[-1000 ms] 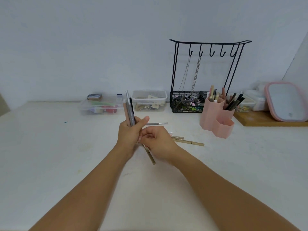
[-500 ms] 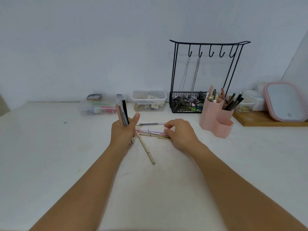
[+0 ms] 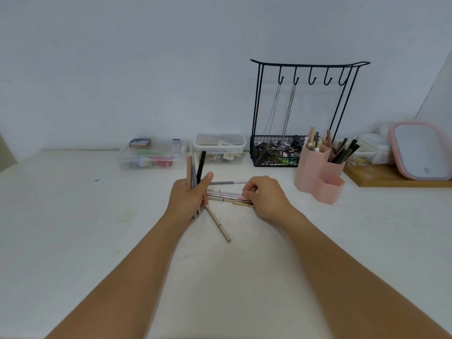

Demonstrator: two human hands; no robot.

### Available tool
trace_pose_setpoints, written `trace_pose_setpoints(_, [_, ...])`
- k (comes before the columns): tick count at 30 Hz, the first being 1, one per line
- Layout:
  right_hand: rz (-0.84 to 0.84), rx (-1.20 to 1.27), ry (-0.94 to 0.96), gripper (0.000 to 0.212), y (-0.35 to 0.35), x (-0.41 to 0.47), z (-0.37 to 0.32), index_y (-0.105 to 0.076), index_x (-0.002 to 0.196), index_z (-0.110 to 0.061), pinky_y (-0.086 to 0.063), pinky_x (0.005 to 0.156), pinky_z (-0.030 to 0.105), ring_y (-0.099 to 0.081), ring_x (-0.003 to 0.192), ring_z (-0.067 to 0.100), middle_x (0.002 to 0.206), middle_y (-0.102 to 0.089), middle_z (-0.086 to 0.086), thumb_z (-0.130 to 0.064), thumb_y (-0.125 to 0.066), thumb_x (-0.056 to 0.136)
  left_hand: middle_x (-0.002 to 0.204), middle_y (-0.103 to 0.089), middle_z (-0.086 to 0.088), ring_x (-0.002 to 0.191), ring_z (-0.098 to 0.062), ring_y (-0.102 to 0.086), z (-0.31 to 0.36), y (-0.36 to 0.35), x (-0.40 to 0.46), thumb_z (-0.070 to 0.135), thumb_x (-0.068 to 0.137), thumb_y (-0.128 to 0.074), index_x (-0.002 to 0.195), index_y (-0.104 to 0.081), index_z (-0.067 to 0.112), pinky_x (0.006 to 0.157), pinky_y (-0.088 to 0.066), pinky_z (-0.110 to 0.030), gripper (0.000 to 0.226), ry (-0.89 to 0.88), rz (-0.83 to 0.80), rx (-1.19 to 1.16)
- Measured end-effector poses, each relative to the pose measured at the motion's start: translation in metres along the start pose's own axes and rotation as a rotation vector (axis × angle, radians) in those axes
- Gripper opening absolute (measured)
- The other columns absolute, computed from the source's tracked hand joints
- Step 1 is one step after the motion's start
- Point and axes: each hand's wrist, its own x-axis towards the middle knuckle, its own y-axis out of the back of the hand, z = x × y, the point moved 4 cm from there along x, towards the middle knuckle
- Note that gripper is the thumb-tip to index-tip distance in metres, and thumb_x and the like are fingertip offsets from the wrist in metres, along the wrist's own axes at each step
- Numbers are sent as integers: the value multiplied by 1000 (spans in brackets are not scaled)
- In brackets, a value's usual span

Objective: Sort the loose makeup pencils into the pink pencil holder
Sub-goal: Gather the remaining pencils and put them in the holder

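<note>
Makeup pencils (image 3: 227,198), light, stiff and prone to rolling, lie loose on the table (image 3: 85,228); several are clamped upright in the left hand (image 3: 188,199). One is pinched by the right hand (image 3: 265,199) fingers (image 3: 249,193); mid-barrel grips are best.

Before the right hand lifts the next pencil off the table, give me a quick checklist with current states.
1. Left hand grips upright pencil bundle: ok.
2. Right hand fingers on the pink pencil: ok; firm pinch: cannot tell.
3. Table cleared of pencils: not ok; grey pencil, beige pencil remain.
4. Pink pencil holder upright: ok.
5. Front compartment empty: cannot tell.
</note>
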Motion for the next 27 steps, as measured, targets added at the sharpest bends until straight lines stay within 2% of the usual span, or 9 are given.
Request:
trace_pose_setpoints(2, [66, 84, 13, 9, 9, 1, -3, -71, 90, -16, -41, 64, 19, -56, 78, 9, 88, -65, -5, -19, -63, 94, 42, -49, 3, 47, -18, -46, 2, 2, 0, 49, 92, -69, 63, -50, 12, 48, -42, -28, 50, 26, 45, -54])
trace_pose_setpoints(5, [119, 376, -50, 12, 20, -2, -10, -71, 94, -12, -35, 57, 18, -46, 61, 7, 73, -56, -6, -20, -63, 95, 48, -38, 2, 44, -15, -29, 1, 5, 2, 46, 88, -75, 65, -41, 18, 45, -29, -26, 49, 85, 69, -165])
trace_pose_setpoints(8, [-24, 855, -162, 15, 8, -14, -25, -68, 96, -3, -42, 53, 19, -44, 56, 10, 70, -52, 0, -16, -61, 97, 55, -29, 0, 43, -14, -24, 2, 7, 2, 44, 82, -81, 64, -34, 23, 44, -26, -24, 55, 106, 64, -229])
trace_pose_setpoints(10, [-156, 1007, -154, 12, -9, -24, -40, -65, 94, -3, -47, 54, 19, -49, 56, 10, 74, -55, 3, -13, -59, 98, 53, -27, 2, 41, -13, -22, 5, 4, -1, 43, 80, -83, 63, -34, 23, 39, -26, -21, 55, 94, 41, -271])
trace_pose_setpoints(13, [-259, 892, -49, 12, -35, -37, -60, -62, 99, -3, -56, 60, 28, -57, 59, 14, 79, -57, 6, -13, -56, 99, 47, -34, 5, 37, -11, -29, 11, -5, -9, 44, 68, -85, 67, -50, 18, 38, -28, -19, 44, 69, -6, -363])
trace_pose_setpoints(16, [-229, 752, 56, 24, -49, -40, -69, -59, 122, -9, -62, 68, 41, -63, 63, 23, 86, -57, 6, -9, -54, 99, 54, -55, -6, 48, -21, -54, 9, -12, -13, 35, 67, -89, 66, -61, 15, 46, -39, -22, 35, 12, -53, -375])
trace_pose_setpoints(19, [-149, 674, 88, 12, -49, -38, -67, -64, 105, -3, -62, 66, 46, -65, 61, 25, 86, -59, 7, -6, -60, 95, 59, -58, -13, 55, -26, -57, 3, -10, -8, 32, 82, -84, 61, -58, 13, 50, -44, -28, 38, 11, -1, -329])
trace_pose_setpoints(24, [-21, 606, 159, 3, -29, -29, -56, -73, 84, -9, -50, 56, 24, -61, 61, 11, 69, -67, 0, -11, -71, 87, 43, -44, 3, 38, -11, -41, 1, -7, -3, 47, 96, -64, 60, -45, 14, 48, -35, -26, 52, 49, 110, -184])
trace_pose_setpoints(27, [171, 324, 204, 6, -11, -17, -36, -73, 90, -18, -50, 71, 22, -63, 78, 6, 83, -70, -7, -19, -67, 90, 49, -47, 3, 40, -9, -42, -2, 0, 2, 48, 98, -61, 60, -46, 15, 51, -35, -27, 52, 75, 173, -206])
